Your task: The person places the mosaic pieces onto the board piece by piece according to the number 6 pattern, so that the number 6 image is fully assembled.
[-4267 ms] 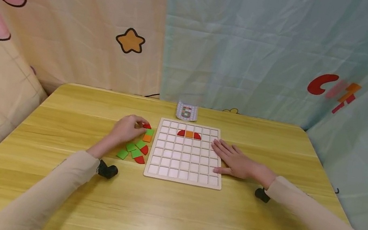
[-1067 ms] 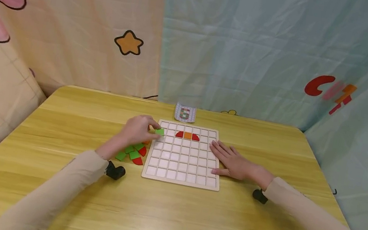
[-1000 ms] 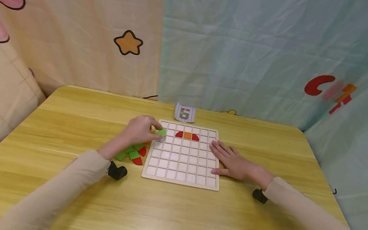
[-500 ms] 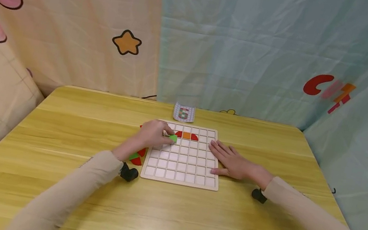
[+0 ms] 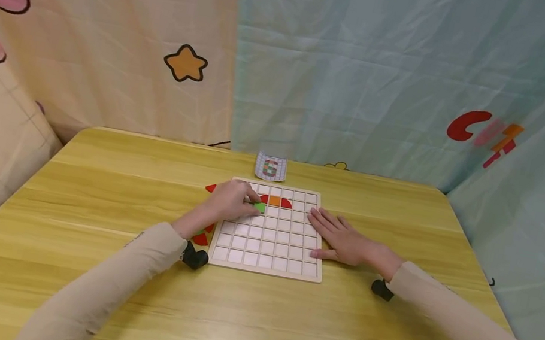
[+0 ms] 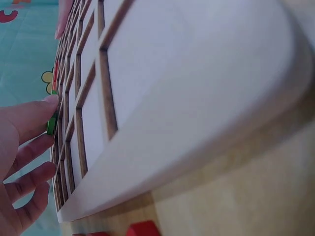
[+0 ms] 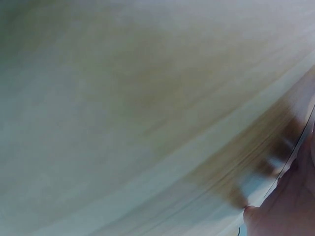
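A white gridded board [image 5: 267, 248] lies on the table. In its second row an orange square tile [image 5: 275, 201] sits between two red rounded tiles, the right one [image 5: 286, 203] fully visible. My left hand [image 5: 231, 199] pinches a green tile [image 5: 259, 208] over the board, just below the left red tile. The left wrist view shows thumb and forefinger on the green tile's edges, other fingers loosely bent. My right hand [image 5: 344, 240] rests with spread fingers on the board's right edge. Only part of the right hand [image 7: 283, 211] shows in the right wrist view.
Loose tiles lie left of the board, partly hidden by my left arm, among them a red tile [image 5: 201, 239] and another red tile [image 5: 211, 188]. A small patterned card [image 5: 270, 168] lies behind the board. The wooden table [image 5: 245, 323] ends at curtains behind.
My left hand has picked up a green tile from the loose pile and carried it right, onto the board below the red tile. The right hand has stayed on the board's edge.
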The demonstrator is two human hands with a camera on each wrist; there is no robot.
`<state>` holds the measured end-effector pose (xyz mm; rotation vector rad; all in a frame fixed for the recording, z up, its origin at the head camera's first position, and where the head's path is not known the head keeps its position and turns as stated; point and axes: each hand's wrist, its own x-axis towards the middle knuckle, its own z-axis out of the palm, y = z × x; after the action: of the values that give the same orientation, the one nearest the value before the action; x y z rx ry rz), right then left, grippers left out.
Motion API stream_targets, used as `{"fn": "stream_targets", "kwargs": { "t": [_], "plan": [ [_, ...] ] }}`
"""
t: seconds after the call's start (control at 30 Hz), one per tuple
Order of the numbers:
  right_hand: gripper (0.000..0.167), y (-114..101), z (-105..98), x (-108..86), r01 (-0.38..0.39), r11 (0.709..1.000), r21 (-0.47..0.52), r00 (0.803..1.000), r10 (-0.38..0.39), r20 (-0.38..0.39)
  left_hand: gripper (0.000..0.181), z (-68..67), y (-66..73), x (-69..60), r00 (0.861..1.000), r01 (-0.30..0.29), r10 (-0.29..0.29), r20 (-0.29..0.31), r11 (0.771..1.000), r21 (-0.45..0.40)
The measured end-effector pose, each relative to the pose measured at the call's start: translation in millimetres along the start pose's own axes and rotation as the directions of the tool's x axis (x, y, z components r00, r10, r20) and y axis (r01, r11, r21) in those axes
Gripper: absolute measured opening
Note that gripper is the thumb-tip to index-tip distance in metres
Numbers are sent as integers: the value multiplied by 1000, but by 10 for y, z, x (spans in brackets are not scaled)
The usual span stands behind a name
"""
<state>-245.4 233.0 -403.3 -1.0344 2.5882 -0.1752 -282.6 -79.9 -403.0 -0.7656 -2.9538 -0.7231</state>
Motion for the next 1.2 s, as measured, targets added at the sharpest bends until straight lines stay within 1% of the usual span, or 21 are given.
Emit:
{"fn": "stream_targets", "kwargs": {
  "t": [0.2, 0.37, 0.8, 1.07, 1.2],
  "plan": [
    [86, -30, -3, -5, 8, 1000, 7, 1000, -8, 0, 31, 5, -6, -18, 1000, 4, -4, 14, 1000, -20],
    [86, -35, 6, -1, 8, 1000, 8, 1000, -8, -5, 29, 10, -19, -23, 1000, -6, 6, 13, 1000, -30],
    [86, -20, 15, 7, 11, 1000, 4, 1000, -11, -19, 26, 16, -18, -6, 999, -41, 42, 22, 999, -15],
    [86, -17, 8, 1, 10, 1000, 9, 1000, -9, -17, 25, 5, -15, -29, 998, -62, 62, 7, 998, -28],
    [86, 6, 15, 3, 5, 1000, 10, 1000, -5, -16, 24, -29, -18, -56, 999, -41, 40, -18, 998, -39]
  ]
}}
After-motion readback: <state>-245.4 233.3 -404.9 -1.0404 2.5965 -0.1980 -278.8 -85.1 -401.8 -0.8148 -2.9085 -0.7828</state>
